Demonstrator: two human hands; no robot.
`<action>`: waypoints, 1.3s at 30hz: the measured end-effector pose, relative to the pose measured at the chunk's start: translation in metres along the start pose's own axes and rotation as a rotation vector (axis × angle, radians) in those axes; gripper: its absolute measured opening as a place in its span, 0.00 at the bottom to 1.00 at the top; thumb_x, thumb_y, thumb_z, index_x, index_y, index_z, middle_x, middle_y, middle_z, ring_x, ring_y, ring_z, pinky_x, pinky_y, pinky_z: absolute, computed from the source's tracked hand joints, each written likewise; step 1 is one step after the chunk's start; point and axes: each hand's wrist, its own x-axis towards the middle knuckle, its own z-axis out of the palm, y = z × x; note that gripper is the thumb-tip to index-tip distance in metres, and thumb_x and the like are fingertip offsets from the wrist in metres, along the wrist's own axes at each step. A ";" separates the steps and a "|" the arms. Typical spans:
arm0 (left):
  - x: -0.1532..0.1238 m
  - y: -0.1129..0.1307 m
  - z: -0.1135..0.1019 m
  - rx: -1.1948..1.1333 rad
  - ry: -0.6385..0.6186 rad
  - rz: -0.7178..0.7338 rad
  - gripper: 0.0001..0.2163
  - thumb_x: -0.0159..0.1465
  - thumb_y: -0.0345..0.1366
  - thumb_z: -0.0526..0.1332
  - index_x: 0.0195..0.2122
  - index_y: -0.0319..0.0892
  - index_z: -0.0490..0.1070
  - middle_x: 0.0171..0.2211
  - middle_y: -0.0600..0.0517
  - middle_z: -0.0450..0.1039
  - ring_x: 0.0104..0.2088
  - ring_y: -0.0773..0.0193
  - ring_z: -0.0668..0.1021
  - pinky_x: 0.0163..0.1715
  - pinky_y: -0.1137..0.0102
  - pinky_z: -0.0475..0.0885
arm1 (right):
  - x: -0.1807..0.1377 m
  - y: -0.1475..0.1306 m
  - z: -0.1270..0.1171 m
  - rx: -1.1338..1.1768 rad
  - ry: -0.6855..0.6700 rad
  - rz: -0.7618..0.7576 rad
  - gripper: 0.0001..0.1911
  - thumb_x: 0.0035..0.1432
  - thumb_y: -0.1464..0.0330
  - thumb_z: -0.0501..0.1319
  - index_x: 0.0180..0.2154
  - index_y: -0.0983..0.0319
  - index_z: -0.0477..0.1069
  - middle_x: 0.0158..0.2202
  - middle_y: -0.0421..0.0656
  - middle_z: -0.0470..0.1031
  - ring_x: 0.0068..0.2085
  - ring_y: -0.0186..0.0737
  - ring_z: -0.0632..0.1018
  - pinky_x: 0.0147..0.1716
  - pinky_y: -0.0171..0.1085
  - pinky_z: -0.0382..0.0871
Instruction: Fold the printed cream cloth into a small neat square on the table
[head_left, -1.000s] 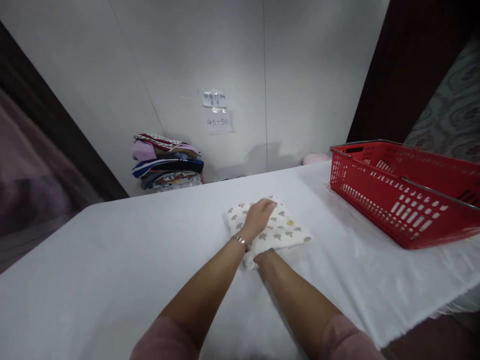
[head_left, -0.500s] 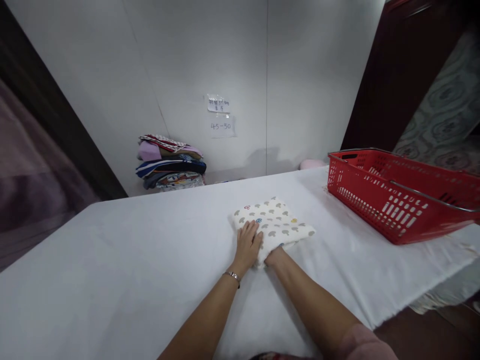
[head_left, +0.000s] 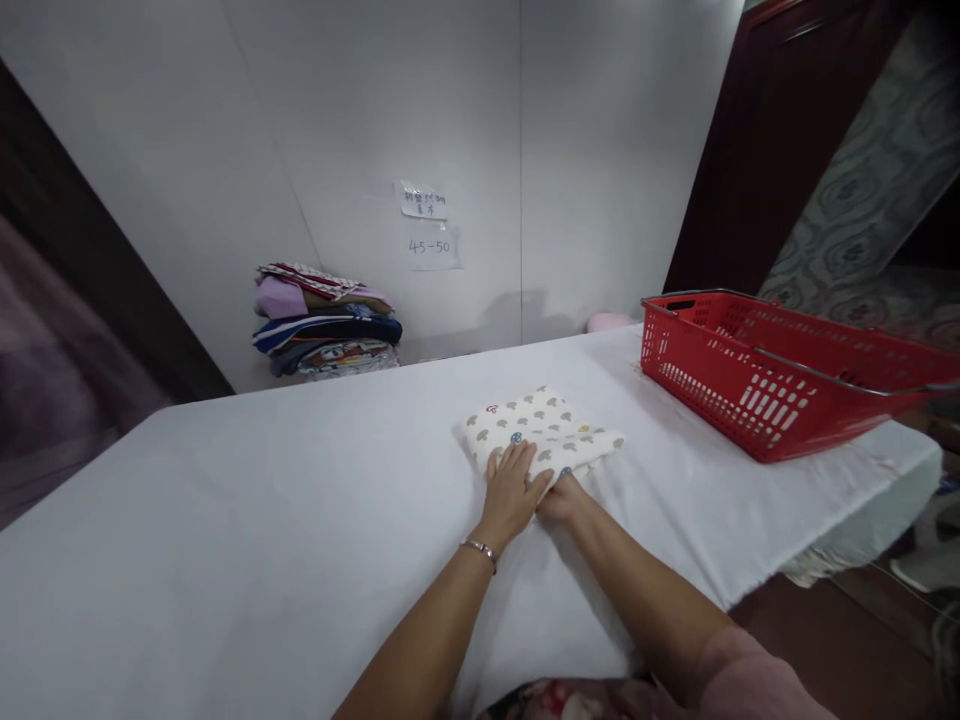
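Observation:
A folded cream cloth point(head_left: 544, 415) with grey mushroom shapes and a few coloured ones lies on the white-covered table point(head_left: 262, 520). Whether it is a garment I cannot tell. My left hand point(head_left: 516, 488), with a bracelet at its wrist, rests flat on the cloth's near left part, fingers apart. Close beside it, my right hand point(head_left: 561, 497) reaches under the near edge of the cloth, which is raised over it. The right fingers are hidden by the fabric.
To the right on the table stands a red plastic basket point(head_left: 720, 385) with metal handles. A stack of folded clothes point(head_left: 330, 325) is by the wall at the back left. Paper signs point(head_left: 431, 245) hang on the pale wall, one reading 45-50.
The near part of the cloth has been lifted and folded further back by my right hand. My left hand has shifted slightly right on it. The view has turned a little right.

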 end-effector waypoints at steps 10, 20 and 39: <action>-0.007 0.002 0.013 0.171 0.021 0.086 0.23 0.64 0.50 0.52 0.57 0.46 0.65 0.60 0.47 0.62 0.63 0.49 0.58 0.62 0.49 0.42 | -0.014 -0.028 -0.103 0.371 0.218 0.209 0.08 0.50 0.65 0.59 0.32 0.61 0.73 0.34 0.46 0.78 0.38 0.43 0.79 0.39 0.40 0.74; -0.012 -0.002 0.012 0.088 0.067 0.021 0.22 0.66 0.49 0.49 0.58 0.47 0.63 0.60 0.49 0.62 0.63 0.54 0.58 0.64 0.51 0.42 | 0.034 -0.039 -0.111 0.096 0.273 0.044 0.22 0.38 0.76 0.63 0.41 0.63 0.72 0.35 0.45 0.79 0.34 0.44 0.79 0.31 0.38 0.74; 0.003 -0.036 -0.001 -0.616 0.222 -0.715 0.36 0.51 0.37 0.67 0.61 0.46 0.54 0.59 0.45 0.63 0.57 0.52 0.68 0.54 0.63 0.66 | 0.041 -0.051 -0.148 -0.701 0.277 0.255 0.30 0.46 0.61 0.65 0.52 0.64 0.68 0.51 0.55 0.69 0.41 0.48 0.74 0.29 0.38 0.70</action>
